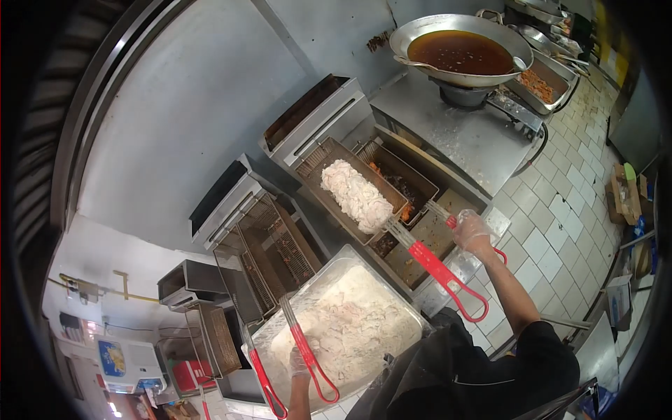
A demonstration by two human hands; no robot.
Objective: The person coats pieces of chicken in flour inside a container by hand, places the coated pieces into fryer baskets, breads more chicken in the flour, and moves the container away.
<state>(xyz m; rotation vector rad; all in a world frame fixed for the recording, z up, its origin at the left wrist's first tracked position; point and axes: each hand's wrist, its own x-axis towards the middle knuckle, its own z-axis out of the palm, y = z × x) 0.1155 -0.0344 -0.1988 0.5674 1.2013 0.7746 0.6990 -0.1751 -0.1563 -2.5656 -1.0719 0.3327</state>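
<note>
My right hand, in a clear plastic glove, is closed round the red handle of the right fryer basket, which has dark oil and orange bits around it. Beside it, a wire basket holds pale floured pieces; its red handle points toward me and no hand is on it. My left hand, gloved too, is over the left edge of the flour tub, next to a red basket handle. That handle partly covers it, and its fingers are hard to make out.
A large wok of brown oil stands on a burner at the top. Behind it, a metal tray holds orange food. Empty wire baskets sit over the left fryer. Tiled floor lies to the right.
</note>
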